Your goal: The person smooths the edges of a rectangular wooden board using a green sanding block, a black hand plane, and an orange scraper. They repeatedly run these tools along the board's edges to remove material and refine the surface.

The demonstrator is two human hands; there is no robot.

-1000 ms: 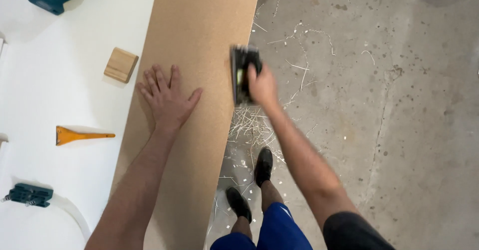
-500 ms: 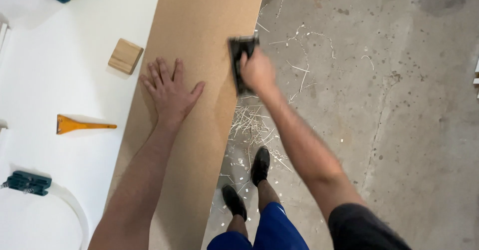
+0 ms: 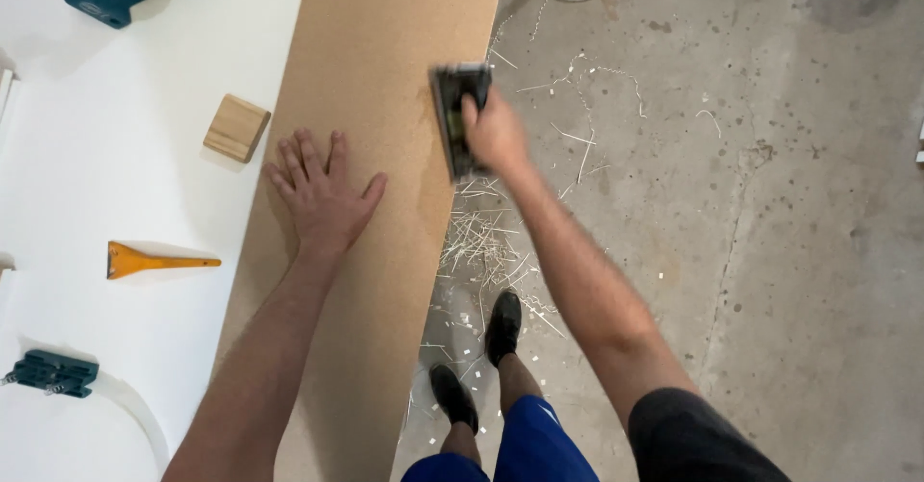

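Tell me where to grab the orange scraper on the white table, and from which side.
Take the orange scraper by its narrow handle, the thin end pointing right toward the brown board. Come from above: it lies flat on the white table with bare surface all round. The wide blade end at left probably gives a poorer hold.

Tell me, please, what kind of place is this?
Probably a woodworking workshop. The right hand holds a black hand tool at the edge of a brown board; thin shavings litter the bare concrete floor.
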